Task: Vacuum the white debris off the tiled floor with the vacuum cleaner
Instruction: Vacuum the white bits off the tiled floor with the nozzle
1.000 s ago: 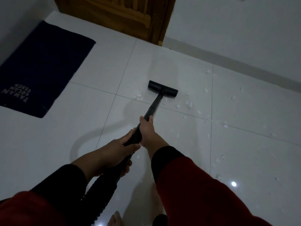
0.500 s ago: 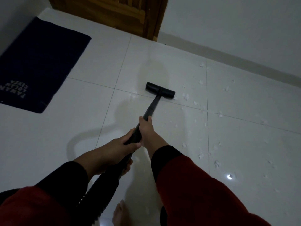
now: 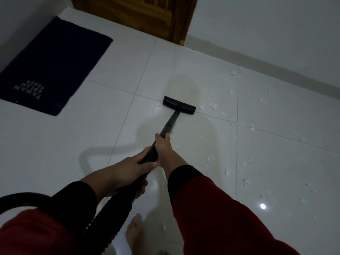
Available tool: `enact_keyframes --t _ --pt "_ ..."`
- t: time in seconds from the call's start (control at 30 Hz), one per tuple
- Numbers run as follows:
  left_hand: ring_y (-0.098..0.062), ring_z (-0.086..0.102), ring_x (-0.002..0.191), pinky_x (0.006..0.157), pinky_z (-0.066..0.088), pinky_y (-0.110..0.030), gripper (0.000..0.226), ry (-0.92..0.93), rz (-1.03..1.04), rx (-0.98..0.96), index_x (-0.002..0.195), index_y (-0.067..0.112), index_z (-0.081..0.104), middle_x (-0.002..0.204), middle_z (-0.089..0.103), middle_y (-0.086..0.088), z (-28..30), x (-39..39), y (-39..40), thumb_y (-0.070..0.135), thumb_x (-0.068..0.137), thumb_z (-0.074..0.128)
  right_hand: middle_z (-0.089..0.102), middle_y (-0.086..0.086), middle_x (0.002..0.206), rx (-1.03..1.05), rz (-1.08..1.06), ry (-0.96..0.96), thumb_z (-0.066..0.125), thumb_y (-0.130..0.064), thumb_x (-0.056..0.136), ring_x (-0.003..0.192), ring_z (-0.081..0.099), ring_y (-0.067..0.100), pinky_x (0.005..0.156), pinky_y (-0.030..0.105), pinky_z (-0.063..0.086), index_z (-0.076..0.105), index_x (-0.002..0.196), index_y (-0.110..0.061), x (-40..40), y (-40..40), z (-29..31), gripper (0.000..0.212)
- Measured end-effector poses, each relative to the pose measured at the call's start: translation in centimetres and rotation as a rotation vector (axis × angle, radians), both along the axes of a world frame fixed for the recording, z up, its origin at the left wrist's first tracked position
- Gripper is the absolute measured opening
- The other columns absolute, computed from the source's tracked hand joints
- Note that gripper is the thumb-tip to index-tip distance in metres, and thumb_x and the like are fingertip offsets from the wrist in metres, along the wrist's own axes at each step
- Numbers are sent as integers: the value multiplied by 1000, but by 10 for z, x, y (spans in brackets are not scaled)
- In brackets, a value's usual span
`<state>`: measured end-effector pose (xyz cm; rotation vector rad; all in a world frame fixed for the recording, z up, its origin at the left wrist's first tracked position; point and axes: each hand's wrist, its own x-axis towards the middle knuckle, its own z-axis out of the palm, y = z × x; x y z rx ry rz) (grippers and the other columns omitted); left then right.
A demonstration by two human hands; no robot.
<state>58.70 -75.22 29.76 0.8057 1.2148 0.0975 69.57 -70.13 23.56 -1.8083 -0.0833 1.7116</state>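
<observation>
Both hands wrapped tight round black vacuum wand [image 3: 170, 124], frame centre: right hand [image 3: 164, 147] higher, left hand [image 3: 137, 165] lower (near hose); nozzle [image 3: 179, 105] beside white debris [image 3: 213, 105].

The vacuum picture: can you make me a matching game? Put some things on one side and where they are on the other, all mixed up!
Things:
1. vacuum head
2. blue mat
3. wooden door
4. white debris

Places:
A. at the top, by the wall
B. scattered on the right tiles
C. far left on the floor
D. middle of the floor, at the wand's end

Pairs: 1-D, 2-C, 3-A, 4-B
</observation>
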Motion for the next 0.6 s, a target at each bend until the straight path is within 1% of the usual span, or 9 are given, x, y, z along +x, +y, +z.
enact_keyframes --t 0.13,0.2,0.23,0.27,0.3,0.33,0.37,0.5,0.6 --pt "-17 56 47 45 47 -27 65 16 28 -20 144 51 16 68 54 -14 9 0 -33 30 95 53 41 11 144 5 13 28 39 -29 103 126 50 32 92 38 48 7 152 -37 0 -30 5 60" --pt "-18 56 47 45 47 -26 65 21 54 -29 143 52 16 67 54 -14 11 0 -51 31 94 53 45 10 139 7 31 38 40 -29 103 120 54 31 91 38 49 7 152 -37 -1 -46 6 60" --pt "-18 56 47 45 46 -26 66 22 69 -34 143 53 16 65 54 -13 12 1 -61 31 94 54 50 8 129 7 48 35 40 -30 102 108 60 29 90 39 49 7 151 -39 -2 -55 5 60" --pt "-18 55 46 45 46 -26 66 23 83 -38 143 53 16 63 55 -13 14 1 -71 31 94 54 53 3 112 10 64 31 40 -31 102 91 62 25 88 39 50 7 151 -40 -2 -64 4 60" --pt "-18 55 46 45 46 -26 66 24 93 -40 142 54 17 60 55 -11 17 1 -81 31 94 55 51 -1 96 14 76 31 41 -31 101 76 59 21 85 39 51 7 151 -40 -2 -72 3 61" --pt "-18 55 46 45 46 -26 66 25 101 -40 142 54 17 57 56 -10 20 1 -90 31 93 55 47 -3 86 14 86 30 41 -31 101 67 55 18 82 38 51 7 151 -41 -1 -81 3 61" --pt "-18 55 45 45 46 -27 67 26 107 -40 142 54 17 55 56 -9 24 1 -100 31 93 56 45 -4 82 11 91 31 41 -31 101 63 53 17 80 37 51 8 150 -41 -1 -89 4 61" --pt "-18 55 45 46 47 -27 66 34 116 -43 143 52 18 57 56 -9 36 -2 -127 30 93 56 42 -5 82 -6 91 47 42 -31 100 63 53 17 84 38 52 8 150 -43 -5 -116 6 62" --pt "-18 55 46 47 47 -27 66 36 120 -49 143 52 18 58 55 -10 40 -4 -142 29 93 55 44 -1 89 -11 89 41 42 -30 100 62 53 17 80 37 52 8 150 -42 -9 -132 3 61"
